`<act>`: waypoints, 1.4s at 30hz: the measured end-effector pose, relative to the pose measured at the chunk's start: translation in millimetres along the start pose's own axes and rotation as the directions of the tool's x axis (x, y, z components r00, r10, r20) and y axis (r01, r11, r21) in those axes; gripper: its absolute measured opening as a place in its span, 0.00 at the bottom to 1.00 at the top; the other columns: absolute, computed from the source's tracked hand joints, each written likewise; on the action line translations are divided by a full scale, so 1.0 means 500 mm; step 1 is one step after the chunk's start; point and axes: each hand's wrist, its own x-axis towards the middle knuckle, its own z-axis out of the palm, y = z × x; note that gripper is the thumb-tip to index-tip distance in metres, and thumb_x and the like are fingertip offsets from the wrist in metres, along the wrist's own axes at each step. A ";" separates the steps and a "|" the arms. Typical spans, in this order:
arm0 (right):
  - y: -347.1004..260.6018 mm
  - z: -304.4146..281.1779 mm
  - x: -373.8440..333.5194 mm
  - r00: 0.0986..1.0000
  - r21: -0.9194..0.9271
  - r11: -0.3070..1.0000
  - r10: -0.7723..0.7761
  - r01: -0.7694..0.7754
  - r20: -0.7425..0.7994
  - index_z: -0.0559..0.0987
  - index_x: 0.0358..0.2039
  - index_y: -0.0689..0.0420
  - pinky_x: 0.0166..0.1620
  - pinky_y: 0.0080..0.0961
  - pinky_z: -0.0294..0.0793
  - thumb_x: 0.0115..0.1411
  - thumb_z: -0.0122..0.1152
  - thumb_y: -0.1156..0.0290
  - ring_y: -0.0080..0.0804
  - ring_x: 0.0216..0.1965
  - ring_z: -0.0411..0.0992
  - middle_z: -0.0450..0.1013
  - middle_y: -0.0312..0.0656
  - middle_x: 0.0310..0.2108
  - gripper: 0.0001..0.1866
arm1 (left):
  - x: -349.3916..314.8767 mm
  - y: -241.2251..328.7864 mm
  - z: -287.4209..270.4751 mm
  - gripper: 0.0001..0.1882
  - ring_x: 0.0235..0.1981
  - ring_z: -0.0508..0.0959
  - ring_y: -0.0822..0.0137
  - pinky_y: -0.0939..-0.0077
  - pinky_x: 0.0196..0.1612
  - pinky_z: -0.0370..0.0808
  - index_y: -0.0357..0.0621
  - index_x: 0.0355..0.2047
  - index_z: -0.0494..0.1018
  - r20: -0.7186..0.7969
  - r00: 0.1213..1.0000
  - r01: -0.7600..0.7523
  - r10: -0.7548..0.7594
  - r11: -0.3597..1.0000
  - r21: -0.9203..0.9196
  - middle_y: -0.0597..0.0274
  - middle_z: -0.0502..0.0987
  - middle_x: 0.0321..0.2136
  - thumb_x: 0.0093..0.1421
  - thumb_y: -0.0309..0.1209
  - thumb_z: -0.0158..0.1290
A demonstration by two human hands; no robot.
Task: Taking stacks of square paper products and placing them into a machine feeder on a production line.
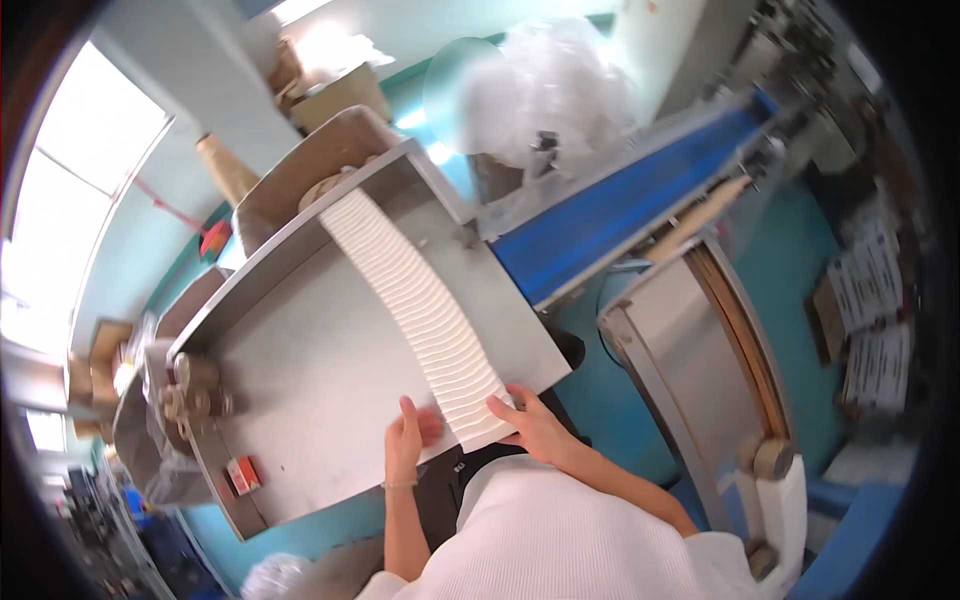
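Observation:
A long, slightly curved row of thin white pieces (425, 315), packed face to face, runs across the metal table (290, 350) from its far edge to its near edge. What the pieces are I cannot make out. My right hand (540, 428) grips the near right corner of this row, thumb and finger over its side, the other fingers partly hidden. To the left of the row's near end, my left hand (405, 440) is open, its thumb raised and fingers apart, with nothing in it.
A blue conveyor belt (630, 190) meets the table's far right side. Grey bins (290, 170) stand beyond its raised left rim. A small red box (242, 474) lies in the left corner near a roll of tape (195, 372). On the right stands a metal-framed unit (700, 350).

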 end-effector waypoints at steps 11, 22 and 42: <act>-0.015 0.001 0.034 0.985 0.036 0.985 0.170 -0.170 -0.001 0.43 0.69 0.62 0.58 0.47 0.69 0.58 0.68 0.57 0.45 0.60 0.63 0.56 0.53 0.61 0.52 | 0.472 0.479 -0.054 0.40 0.58 0.64 0.51 0.51 0.56 0.57 0.41 0.51 0.72 -0.192 0.484 -0.339 0.854 0.385 0.859 0.51 0.71 0.52 0.51 0.62 0.57; -0.250 -0.122 0.103 0.990 -0.682 0.725 0.143 -0.101 0.005 0.62 0.63 0.67 0.52 0.31 0.75 0.56 0.69 0.53 0.36 0.53 0.72 0.70 0.52 0.54 0.44 | 0.361 0.339 -0.121 0.39 0.64 0.56 0.45 0.33 0.63 0.43 0.31 0.45 0.72 -0.434 0.554 -0.016 0.711 0.530 0.848 0.43 0.69 0.53 0.47 0.57 0.56; -0.247 -0.121 0.240 0.994 -0.239 0.969 -0.033 0.057 0.102 0.75 0.47 0.56 0.42 0.19 0.72 0.66 0.57 0.60 0.22 0.38 0.74 0.76 0.33 0.38 0.15 | 0.014 -0.031 -0.308 0.46 0.56 0.67 0.41 0.40 0.54 0.64 0.44 0.57 0.67 -0.942 0.183 0.452 0.281 0.827 0.334 0.46 0.68 0.53 0.52 0.69 0.52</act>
